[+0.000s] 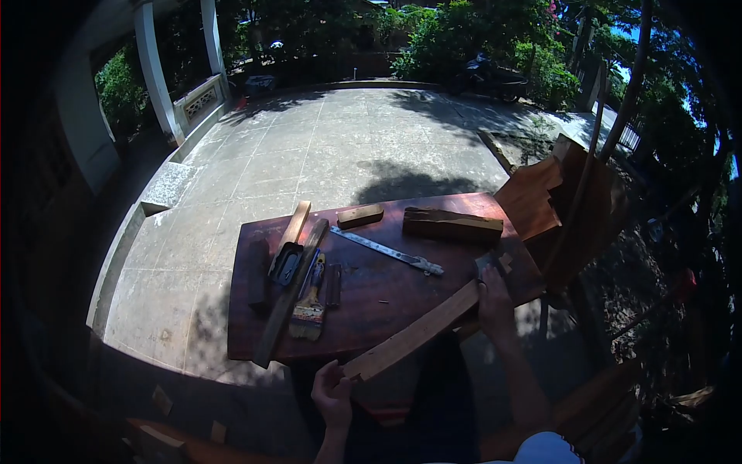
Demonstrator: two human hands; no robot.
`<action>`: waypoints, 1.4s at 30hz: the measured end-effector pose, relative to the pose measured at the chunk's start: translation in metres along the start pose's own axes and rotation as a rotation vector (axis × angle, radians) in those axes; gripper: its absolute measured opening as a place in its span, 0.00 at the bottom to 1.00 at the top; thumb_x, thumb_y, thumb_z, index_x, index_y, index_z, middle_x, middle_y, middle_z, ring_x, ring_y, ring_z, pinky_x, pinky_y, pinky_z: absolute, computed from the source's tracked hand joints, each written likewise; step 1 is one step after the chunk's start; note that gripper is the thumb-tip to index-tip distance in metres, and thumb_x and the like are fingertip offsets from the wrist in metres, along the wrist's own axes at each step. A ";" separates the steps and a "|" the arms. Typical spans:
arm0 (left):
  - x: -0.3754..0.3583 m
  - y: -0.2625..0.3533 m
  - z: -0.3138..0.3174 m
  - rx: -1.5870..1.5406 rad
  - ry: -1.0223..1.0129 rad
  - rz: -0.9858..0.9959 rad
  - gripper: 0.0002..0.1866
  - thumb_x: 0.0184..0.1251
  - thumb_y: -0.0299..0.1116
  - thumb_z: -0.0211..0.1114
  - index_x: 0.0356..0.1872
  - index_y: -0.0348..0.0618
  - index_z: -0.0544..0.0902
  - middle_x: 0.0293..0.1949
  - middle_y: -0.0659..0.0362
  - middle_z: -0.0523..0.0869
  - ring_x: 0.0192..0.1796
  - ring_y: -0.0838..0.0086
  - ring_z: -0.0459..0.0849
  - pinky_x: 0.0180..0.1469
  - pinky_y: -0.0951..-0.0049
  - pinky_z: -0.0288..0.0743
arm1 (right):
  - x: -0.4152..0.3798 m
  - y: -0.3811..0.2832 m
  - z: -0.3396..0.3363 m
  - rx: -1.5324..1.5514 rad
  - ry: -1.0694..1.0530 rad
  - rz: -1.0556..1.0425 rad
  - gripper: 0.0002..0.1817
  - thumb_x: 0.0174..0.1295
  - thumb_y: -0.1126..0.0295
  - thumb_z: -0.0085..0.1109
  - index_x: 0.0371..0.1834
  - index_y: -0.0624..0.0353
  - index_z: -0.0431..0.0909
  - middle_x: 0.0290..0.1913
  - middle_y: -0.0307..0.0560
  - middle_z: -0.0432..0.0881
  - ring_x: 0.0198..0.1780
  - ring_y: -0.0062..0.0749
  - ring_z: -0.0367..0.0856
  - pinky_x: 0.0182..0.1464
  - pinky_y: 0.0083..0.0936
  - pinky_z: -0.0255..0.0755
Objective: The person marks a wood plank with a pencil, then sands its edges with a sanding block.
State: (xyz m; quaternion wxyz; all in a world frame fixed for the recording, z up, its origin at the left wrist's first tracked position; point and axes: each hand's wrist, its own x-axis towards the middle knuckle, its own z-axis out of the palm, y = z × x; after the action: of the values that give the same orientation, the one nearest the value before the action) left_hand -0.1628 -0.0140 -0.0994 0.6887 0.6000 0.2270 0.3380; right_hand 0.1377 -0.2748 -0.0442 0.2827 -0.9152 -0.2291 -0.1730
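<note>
A long flat wooden board (413, 331) slants across the near edge of the dark reddish tabletop (363, 271). My left hand (332, 396) has its fingers closed around the board's lower end, off the table in front of my lap. At the board's upper end, my right hand (495, 303) grips it near the table's right side. Just beyond the right hand lies a pale, flat piece (485, 261) whose kind I cannot make out. A long, narrow metal tool (384, 249) rests on the tabletop behind the board.
On the table's left are a paintbrush (310, 309), a small dark tray (287, 264) and a long dark wood strip (292, 294). A thick wood block (452, 225) and a smaller block (360, 216) sit at the back. Large brown wood panels (533, 197) stand at the right.
</note>
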 end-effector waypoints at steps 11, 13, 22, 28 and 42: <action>0.014 0.029 0.021 0.025 -0.208 -0.120 0.22 0.78 0.44 0.78 0.55 0.30 0.89 0.47 0.57 0.94 0.50 0.74 0.92 0.56 0.70 0.85 | 0.004 0.004 -0.011 -0.079 0.006 -0.046 0.25 0.86 0.66 0.48 0.76 0.72 0.76 0.79 0.68 0.75 0.83 0.62 0.70 0.84 0.50 0.65; 0.014 0.038 0.023 0.110 -0.241 0.000 0.22 0.75 0.42 0.81 0.55 0.32 0.89 0.47 0.55 0.95 0.50 0.74 0.92 0.56 0.69 0.85 | 0.008 -0.004 -0.023 -0.096 -0.015 -0.042 0.25 0.86 0.65 0.49 0.76 0.73 0.76 0.79 0.69 0.75 0.83 0.63 0.70 0.83 0.50 0.66; 0.040 0.055 0.025 0.532 -0.381 0.522 0.27 0.55 0.32 0.90 0.57 0.41 0.91 0.49 0.53 0.94 0.53 0.60 0.93 0.56 0.61 0.86 | -0.001 0.017 -0.028 0.096 0.025 -0.042 0.27 0.86 0.65 0.48 0.80 0.71 0.72 0.80 0.71 0.74 0.83 0.64 0.69 0.82 0.49 0.67; 0.048 0.044 0.028 0.573 -0.342 0.494 0.28 0.52 0.32 0.91 0.56 0.43 0.92 0.51 0.53 0.92 0.54 0.57 0.92 0.57 0.59 0.87 | 0.010 0.013 -0.016 0.031 0.052 0.006 0.27 0.86 0.64 0.49 0.80 0.71 0.72 0.80 0.67 0.74 0.83 0.64 0.70 0.82 0.49 0.66; 0.057 0.040 0.037 0.680 -0.244 0.513 0.26 0.52 0.34 0.91 0.54 0.45 0.93 0.51 0.53 0.91 0.57 0.57 0.89 0.58 0.58 0.84 | 0.030 0.017 0.004 0.038 0.132 0.086 0.26 0.85 0.66 0.50 0.78 0.71 0.74 0.80 0.67 0.75 0.83 0.62 0.70 0.84 0.50 0.63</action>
State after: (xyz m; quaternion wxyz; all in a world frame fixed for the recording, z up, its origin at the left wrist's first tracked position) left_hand -0.1060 0.0057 -0.0480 0.3678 0.8648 0.0860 0.3307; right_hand 0.1723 -0.2752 -0.0413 0.3219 -0.9052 -0.1735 -0.2163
